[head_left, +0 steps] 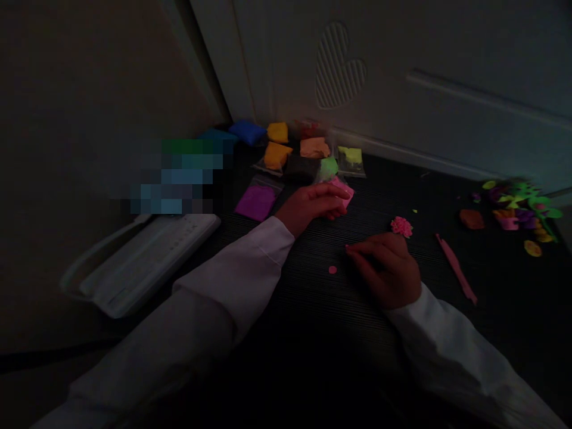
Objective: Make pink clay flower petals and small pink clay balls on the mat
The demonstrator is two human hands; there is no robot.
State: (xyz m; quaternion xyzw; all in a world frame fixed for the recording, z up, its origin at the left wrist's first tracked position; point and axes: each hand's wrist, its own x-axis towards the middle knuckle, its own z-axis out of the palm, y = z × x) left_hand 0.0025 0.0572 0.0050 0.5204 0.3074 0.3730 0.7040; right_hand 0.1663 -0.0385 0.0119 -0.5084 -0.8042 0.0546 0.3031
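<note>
My left hand reaches over the near edge of a pink clay packet, its fingers stretched out and slightly bent. Whether the fingertips touch the packet I cannot tell. My right hand pinches a tiny bit of pink clay between thumb and forefinger, low over the dark table. A small flat pink clay disc lies just left of that hand. Beyond its knuckles sits a ruffled pink clay flower. To the right lies a slim pink modelling tool.
Several clay packets stand at the back, among them a purple one and an orange one. At left is a white power strip with a cable. A brownish lump and colourful clay flowers are at right. The light is dim.
</note>
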